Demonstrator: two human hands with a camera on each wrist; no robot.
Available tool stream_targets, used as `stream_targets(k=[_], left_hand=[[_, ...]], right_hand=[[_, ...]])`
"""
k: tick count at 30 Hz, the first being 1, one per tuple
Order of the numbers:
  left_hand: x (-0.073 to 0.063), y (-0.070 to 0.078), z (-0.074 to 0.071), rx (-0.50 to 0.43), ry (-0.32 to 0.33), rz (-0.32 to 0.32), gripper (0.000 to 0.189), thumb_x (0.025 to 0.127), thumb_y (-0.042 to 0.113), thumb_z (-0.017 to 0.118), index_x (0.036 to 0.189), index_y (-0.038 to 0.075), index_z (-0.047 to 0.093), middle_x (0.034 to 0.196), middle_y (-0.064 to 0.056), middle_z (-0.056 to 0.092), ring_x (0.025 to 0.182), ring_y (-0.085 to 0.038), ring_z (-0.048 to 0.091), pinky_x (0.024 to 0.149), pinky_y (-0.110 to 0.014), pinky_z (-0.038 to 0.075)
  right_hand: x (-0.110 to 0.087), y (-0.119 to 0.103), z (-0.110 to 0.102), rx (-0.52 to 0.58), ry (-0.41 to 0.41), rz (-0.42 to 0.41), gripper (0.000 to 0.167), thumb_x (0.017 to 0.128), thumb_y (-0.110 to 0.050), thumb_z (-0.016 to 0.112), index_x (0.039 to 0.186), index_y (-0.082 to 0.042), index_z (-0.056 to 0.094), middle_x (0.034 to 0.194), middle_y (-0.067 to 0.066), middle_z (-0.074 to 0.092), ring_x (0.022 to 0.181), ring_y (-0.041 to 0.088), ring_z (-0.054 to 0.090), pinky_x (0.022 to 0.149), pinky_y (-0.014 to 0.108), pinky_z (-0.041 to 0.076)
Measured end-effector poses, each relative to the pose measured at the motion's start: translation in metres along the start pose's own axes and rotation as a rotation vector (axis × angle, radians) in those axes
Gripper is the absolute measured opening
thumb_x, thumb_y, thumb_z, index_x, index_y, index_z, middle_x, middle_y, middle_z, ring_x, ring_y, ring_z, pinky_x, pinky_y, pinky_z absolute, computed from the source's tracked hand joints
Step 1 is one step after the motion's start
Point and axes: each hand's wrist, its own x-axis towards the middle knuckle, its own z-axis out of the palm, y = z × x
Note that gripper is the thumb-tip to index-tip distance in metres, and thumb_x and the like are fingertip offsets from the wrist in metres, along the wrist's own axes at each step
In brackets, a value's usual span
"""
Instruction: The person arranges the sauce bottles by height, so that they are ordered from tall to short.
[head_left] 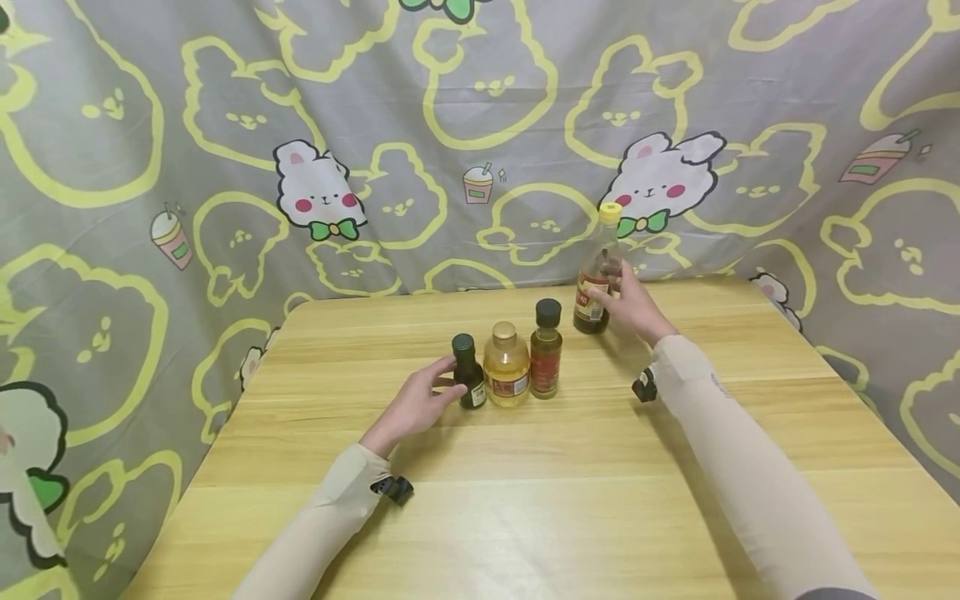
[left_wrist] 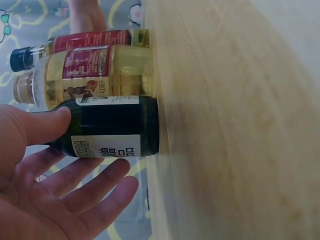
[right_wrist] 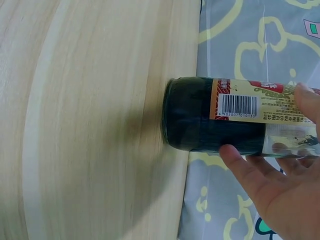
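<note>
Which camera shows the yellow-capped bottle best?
Head view, because the yellow-capped bottle shows from cap to base, the right hand partly covering it. Right wrist view: its lower body and barcode, close up, no cap. Left wrist view: nothing of it.

Place: indoors, homelike in look; which room cannot be told.
Curtain (head_left: 405, 100): grey cloth printed with yellow bear outlines (head_left: 491, 83), white rabbits (head_left: 324, 196) and pink drink cups (head_left: 477, 183), hanging behind and on both sides.
Table (head_left: 525, 508): pale wood-grain top, its far edge near the cloth.
Seasoning bottles (head_left: 507, 375): labelled, as in a household kitchen, though no kitchen fittings show.
</note>
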Motion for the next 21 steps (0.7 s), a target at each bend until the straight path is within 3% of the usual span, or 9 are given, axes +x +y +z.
stream_targets(k=[7,16,21], left_hand=[[0.000,0.000,0.001,0.012,0.006,-0.019,0.058,0.101,0.017,0.065,0.154,0.010,0.045,0.151,-0.018,0.052,0.128,-0.039,0.060,0.105,-0.052,0.052],[0.000,-0.001,0.001,0.000,0.007,-0.010,0.056,0.101,0.015,0.065,0.153,0.009,0.046,0.150,-0.018,0.053,0.131,-0.037,0.058,0.106,-0.049,0.052],[0.001,-0.001,0.001,0.008,0.003,-0.008,0.055,0.101,0.016,0.065,0.153,0.010,0.047,0.151,-0.016,0.053,0.133,-0.035,0.057,0.106,-0.048,0.052]], right_hand=[[-0.002,0.002,-0.001,-0.015,0.024,0.009,0.083,0.102,-0.031,0.064,0.163,-0.011,0.011,0.163,0.025,0.029,0.150,0.046,0.030,0.120,0.062,0.029],[-0.006,0.000,0.000,-0.009,0.043,0.019,0.095,0.098,-0.036,0.070,0.164,-0.013,0.006,0.163,0.025,0.028,0.149,0.047,0.031,0.120,0.062,0.030],[-0.013,-0.002,0.000,-0.027,0.098,0.034,0.100,0.097,-0.045,0.068,0.165,-0.014,0.002,0.167,0.023,0.022,0.149,0.046,0.031,0.119,0.064,0.029]])
